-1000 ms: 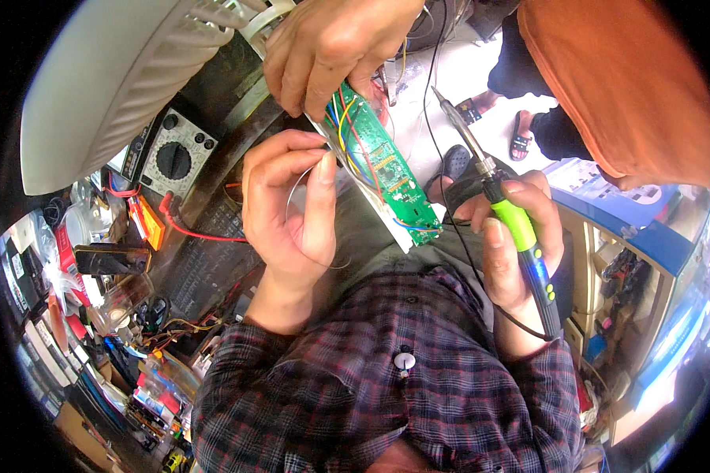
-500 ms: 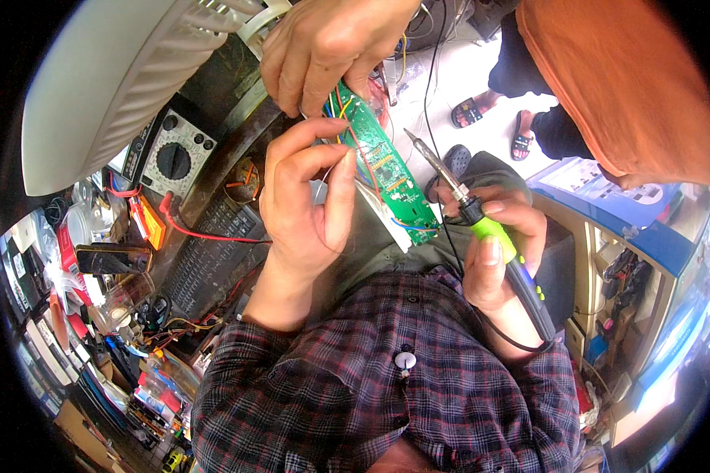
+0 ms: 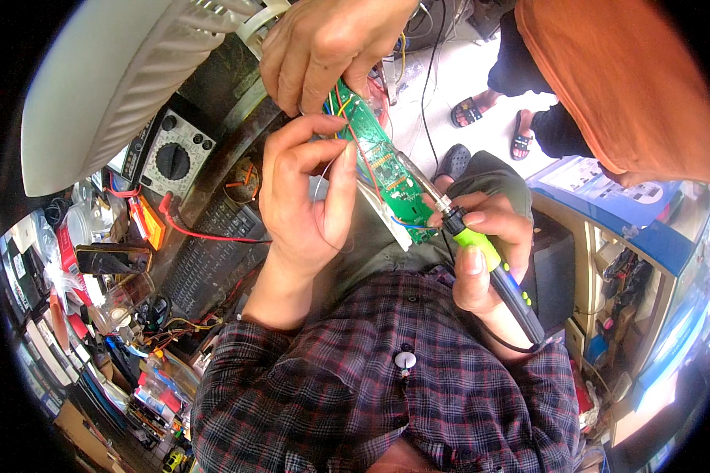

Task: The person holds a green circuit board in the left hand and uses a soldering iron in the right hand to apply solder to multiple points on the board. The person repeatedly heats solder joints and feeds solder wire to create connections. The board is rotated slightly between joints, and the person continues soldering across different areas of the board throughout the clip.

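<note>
A green circuit board (image 3: 406, 201) with several coloured wires lies tilted above my lap. Another person's hand (image 3: 331, 47) grips its far end from above. My right hand (image 3: 489, 244) holds a soldering iron (image 3: 481, 240) with a lime-green and dark handle. Its metal tip now lies over the board's right edge; whether it touches is too small to tell. Beside the board's left edge, my left hand (image 3: 308, 189) is pinched on a thin solder wire (image 3: 321, 185), which curves down past the palm. A red wire and a yellow one run close to those fingertips.
To the left are a multimeter (image 3: 176, 158) with a red lead, a dark keyboard (image 3: 213, 252), a phone (image 3: 114, 258) and crowded clutter. A person in orange (image 3: 623, 79) stands at the far right, beside a blue-topped cabinet (image 3: 615, 197). A large pale casing (image 3: 126, 87) fills the upper left.
My right hand has moved left and slightly down, bringing the soldering iron's tip from beside the board to over it. My left hand and the other person's hand have hardly moved.
</note>
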The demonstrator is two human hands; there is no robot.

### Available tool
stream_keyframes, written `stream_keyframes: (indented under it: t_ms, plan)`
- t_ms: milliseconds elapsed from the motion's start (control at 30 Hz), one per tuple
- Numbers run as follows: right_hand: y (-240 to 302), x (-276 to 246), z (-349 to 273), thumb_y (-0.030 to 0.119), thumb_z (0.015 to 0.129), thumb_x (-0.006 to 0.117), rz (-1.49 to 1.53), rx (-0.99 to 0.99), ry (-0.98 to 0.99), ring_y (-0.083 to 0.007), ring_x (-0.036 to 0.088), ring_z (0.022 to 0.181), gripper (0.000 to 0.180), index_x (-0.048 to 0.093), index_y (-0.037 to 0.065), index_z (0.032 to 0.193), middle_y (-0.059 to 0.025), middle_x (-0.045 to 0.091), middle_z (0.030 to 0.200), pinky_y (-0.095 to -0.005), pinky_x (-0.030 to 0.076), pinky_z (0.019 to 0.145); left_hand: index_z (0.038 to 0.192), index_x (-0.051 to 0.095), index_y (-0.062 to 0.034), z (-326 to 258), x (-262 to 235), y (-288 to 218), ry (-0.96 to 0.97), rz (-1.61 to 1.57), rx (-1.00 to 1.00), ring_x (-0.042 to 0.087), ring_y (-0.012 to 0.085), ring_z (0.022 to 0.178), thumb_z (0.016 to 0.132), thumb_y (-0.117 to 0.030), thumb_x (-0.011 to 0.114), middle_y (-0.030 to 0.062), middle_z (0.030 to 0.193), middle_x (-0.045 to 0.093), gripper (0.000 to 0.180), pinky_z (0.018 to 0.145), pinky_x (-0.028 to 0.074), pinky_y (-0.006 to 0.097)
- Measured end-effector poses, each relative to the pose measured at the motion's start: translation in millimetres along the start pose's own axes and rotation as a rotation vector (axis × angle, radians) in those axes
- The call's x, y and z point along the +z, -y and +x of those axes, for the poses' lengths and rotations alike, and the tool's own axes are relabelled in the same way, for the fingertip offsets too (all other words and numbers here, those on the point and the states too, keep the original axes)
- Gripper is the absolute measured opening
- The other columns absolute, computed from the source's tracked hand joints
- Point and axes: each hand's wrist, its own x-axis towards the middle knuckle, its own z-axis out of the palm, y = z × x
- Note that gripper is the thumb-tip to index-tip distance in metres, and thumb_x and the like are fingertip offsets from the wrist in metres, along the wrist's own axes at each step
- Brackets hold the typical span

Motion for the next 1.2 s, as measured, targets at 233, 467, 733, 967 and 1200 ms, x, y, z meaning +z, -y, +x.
stream_keyframes:
  t_ms: [233,467,733,967,1200]
  plan:
    - [-0.9,-1.7,-0.5,0.019,0.096,0.068,-0.002,0.002,0.013,-0.0257,0.067,0.093,0.031,0.055,0.002,0.119,-0.0192,0.069,0.105,-0.0435,0.044,0.098,0.105,0.063,0.0004,2.3,4.0,5.1,-0.048,0.045,0.069,0.066,0.0184,0.09,0.091,0.005,0.073,0.0167,0.117,0.066,0.018,0.07,0.057,0.027]
    - [3.6,2.5,1.1,0.018,0.096,0.068,0.012,0.013,0.004,-0.0254,0.067,0.093,0.031,0.056,0.001,0.119,-0.02,0.07,0.105,-0.0425,0.045,0.097,0.105,0.063,0.0003,1.0,4.1,4.5,-0.051,0.022,0.05,0.066,0.0183,0.09,0.091,0.005,0.073,0.0166,0.117,0.066,0.018,0.071,0.057,0.027]
    - [0.7,-0.4,1.8,0.018,0.095,0.069,-0.069,-0.013,0.029,-0.0267,0.069,0.09,0.031,0.058,0.0,0.118,-0.0195,0.072,0.102,-0.0448,0.046,0.099,0.108,0.06,0.002,-0.4,1.1,-2.5,0.021,0.019,-0.015,0.061,0.0199,0.11,0.098,0.002,0.066,0.0185,0.124,0.059,0.011,0.091,0.055,0.031]
    - [2.5,1.0,6.3,0.016,0.094,0.07,-0.071,-0.033,0.029,-0.0265,0.069,0.09,0.031,0.059,0.0,0.118,-0.0195,0.072,0.102,-0.0376,0.051,0.085,0.108,0.06,0.0017,0.1,-0.3,-2.7,0.025,0.048,-0.002,0.061,0.02,0.11,0.097,0.002,0.067,0.0181,0.124,0.059,0.013,0.09,0.055,0.031]
    - [1.9,0.0,7.3,0.017,0.094,0.07,-0.089,-0.032,0.037,-0.0265,0.069,0.087,0.031,0.059,-0.001,0.118,-0.0194,0.071,0.1,-0.0377,0.052,0.085,0.108,0.06,0.0014,-0.6,2.1,-1.2,0.021,0.031,-0.02,0.061,0.021,0.112,0.097,0.003,0.067,0.0181,0.125,0.059,0.013,0.093,0.054,0.032]
